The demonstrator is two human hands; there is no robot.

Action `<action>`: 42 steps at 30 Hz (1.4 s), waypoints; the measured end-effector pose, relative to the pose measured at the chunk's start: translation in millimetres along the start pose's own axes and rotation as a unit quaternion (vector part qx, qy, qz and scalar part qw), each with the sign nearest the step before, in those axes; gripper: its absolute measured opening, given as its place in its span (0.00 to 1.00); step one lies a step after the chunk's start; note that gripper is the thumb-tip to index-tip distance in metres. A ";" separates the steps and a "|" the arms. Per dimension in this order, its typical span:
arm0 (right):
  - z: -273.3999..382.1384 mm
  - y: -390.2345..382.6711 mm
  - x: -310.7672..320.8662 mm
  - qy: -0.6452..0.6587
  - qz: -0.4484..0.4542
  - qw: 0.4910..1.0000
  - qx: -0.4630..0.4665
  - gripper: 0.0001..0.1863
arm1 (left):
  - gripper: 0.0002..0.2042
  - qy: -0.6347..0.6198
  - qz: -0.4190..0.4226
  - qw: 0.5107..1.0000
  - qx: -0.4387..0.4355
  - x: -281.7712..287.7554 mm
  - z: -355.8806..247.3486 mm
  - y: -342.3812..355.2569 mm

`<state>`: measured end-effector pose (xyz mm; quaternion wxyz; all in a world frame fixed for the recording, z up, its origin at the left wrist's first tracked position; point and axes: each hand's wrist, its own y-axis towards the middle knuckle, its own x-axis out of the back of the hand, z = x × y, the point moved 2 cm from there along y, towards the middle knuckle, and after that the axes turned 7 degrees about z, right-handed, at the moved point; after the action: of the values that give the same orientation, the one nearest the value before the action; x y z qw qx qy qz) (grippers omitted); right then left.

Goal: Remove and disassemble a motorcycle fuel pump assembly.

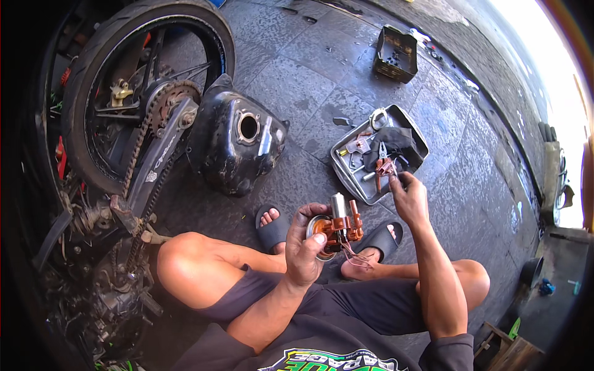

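My left hand is wrapped round the round metal flange of a fuel pump. The pump has an amber-brown plastic body, a silver cylinder standing up from it and thin wires hanging below. Over the near right side of a grey tray, my right hand is closed, its fingertips pinching a small reddish-brown plastic part. Pliers show their grey jaws just beyond that part. A dark cloth, a clear plastic packet and several small tools lie in the tray.
A black fuel tank with a round opening lies on the wet tiled floor. Left of it stand a motorcycle wheel, chain and swingarm. A dark open box sits at the far right. My sandalled feet are below the tray.
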<state>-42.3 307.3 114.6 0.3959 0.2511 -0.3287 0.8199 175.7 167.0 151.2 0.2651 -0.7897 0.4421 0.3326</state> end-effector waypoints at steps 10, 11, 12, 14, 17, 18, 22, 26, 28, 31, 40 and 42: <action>75.6 -61.6 8.4 0.375 0.398 0.836 -0.048 0.27 | 0.30 0.153 0.104 0.983 0.005 -5.6 -10.8 -0.3; 72.6 -62.9 7.6 0.375 0.397 0.836 -0.050 0.27 | 0.30 0.152 0.104 0.983 0.007 -4.5 -9.8 0.5; 69.2 -64.8 5.6 0.376 0.399 0.835 -0.047 0.27 | 0.30 0.147 0.105 0.984 0.006 -3.1 -8.8 1.3; 80.2 -66.4 9.0 0.363 0.409 0.837 -0.028 0.28 | 0.30 0.144 0.103 0.984 0.001 -0.6 -9.0 2.9; 83.2 -70.4 6.6 0.390 0.418 0.820 -0.034 0.27 | 0.34 0.107 0.093 0.990 0.008 -3.0 -8.0 5.9; 83.4 -72.0 4.2 0.398 0.412 0.819 -0.038 0.25 | 0.34 0.128 0.096 0.987 -0.005 -3.2 -7.6 6.9; 80.6 -76.0 1.6 0.391 0.385 0.833 -0.063 0.22 | 0.31 0.027 -0.041 0.999 -0.014 4.4 -2.0 11.0; 70.4 -78.1 -10.9 0.444 0.242 0.862 0.024 0.20 | 0.33 -0.062 -0.183 0.978 0.074 9.9 11.8 5.4; 68.2 -83.8 -19.0 0.417 0.217 0.881 0.051 0.19 | 0.33 -0.077 -0.164 0.980 0.087 -6.1 9.2 3.3; 70.4 -92.6 -27.5 0.399 0.193 0.892 0.084 0.17 | 0.32 -0.071 -0.129 0.985 0.089 -9.8 6.3 4.5; 80.3 -98.2 -17.8 0.403 0.241 0.882 0.051 0.16 | 0.22 -0.118 -0.068 0.984 0.111 -9.2 -13.5 3.9; 75.8 -98.6 -19.6 0.425 0.238 0.872 0.048 0.16 | 0.21 -0.114 -0.063 0.986 0.107 -12.2 -14.2 4.2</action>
<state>60.5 288.3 184.8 0.2778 -0.1885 -0.1384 0.9317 171.5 161.2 168.9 0.4174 -0.7402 0.3914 0.3532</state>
